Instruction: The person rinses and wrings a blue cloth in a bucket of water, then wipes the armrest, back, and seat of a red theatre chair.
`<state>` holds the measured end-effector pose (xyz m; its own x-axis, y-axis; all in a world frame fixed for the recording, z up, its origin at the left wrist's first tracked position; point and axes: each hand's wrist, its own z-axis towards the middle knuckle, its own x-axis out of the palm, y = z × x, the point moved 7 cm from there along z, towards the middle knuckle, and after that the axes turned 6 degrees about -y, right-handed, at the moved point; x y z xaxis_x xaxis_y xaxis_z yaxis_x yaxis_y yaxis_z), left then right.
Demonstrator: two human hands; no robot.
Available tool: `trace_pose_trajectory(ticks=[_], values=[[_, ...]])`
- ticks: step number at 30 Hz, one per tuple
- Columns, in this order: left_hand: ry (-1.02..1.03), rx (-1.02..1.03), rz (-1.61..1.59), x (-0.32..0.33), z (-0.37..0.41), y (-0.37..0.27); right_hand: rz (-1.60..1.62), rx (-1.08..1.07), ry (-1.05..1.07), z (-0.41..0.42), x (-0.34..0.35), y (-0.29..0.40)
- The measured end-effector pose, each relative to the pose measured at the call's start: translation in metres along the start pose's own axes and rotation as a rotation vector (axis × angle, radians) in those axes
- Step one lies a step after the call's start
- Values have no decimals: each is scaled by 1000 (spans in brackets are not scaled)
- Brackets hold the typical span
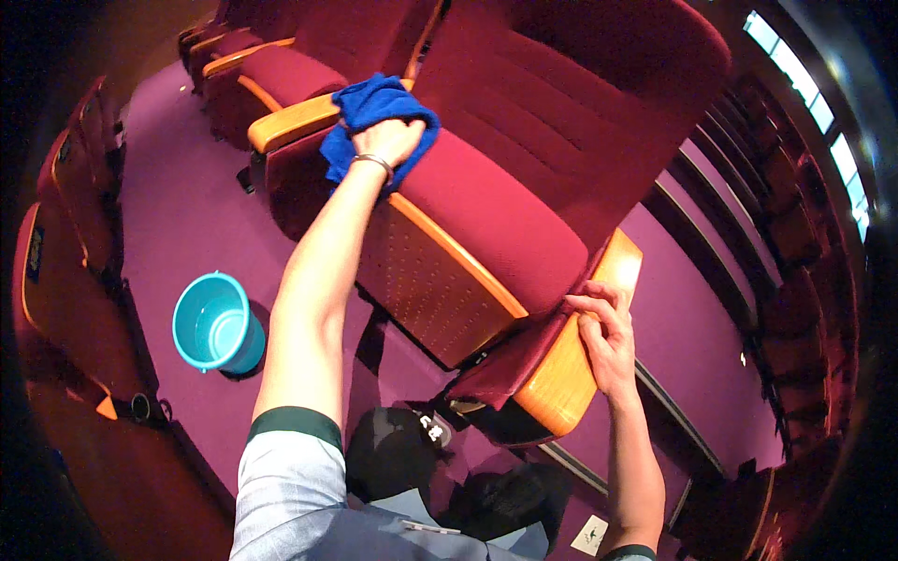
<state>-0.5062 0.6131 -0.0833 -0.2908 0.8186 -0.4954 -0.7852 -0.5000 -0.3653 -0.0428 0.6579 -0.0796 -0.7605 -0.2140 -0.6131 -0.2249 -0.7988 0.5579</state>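
My left hand (pixel 389 142), with a bangle at the wrist, is closed on a blue cloth (pixel 379 102). The cloth lies over the rear part of a wooden armrest (pixel 291 125) and hangs at the side of a red upholstered theatre seat (pixel 491 217). On the seat's other side, my right hand (pixel 609 333) rests on a second wooden armrest (pixel 561 382), fingers bent and slightly apart across its top. The seat's red backrest (pixel 540 105) rises behind the cushion. A wooden strip (pixel 456 256) edges the cushion's front, above a perforated panel (pixel 428 291).
A turquoise bucket (pixel 219 326) stands on the purple carpet (pixel 175 210) at the left, its contents unclear. Another seat row (pixel 84 336) runs along the left. Carpeted steps (pixel 701 189) lie at the right. A white card (pixel 590 535) is on the floor near my right arm.
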Motion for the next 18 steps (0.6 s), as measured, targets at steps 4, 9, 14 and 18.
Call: trace_pose_trajectory(ticks=[4, 9, 14, 18], values=[[-30, 121, 41, 3, 4, -17, -30, 41, -28, 1, -1, -1], [-16, 507, -188, -35, -24, -99, -29, 52, -43, -1, -7, -5], [179, 571, -439, -47, -80, -194, -18, 34, -50, -1, -6, -9], [385, 657, -520, -72, -131, -260, -27, 10, -72, 1, -4, -7]])
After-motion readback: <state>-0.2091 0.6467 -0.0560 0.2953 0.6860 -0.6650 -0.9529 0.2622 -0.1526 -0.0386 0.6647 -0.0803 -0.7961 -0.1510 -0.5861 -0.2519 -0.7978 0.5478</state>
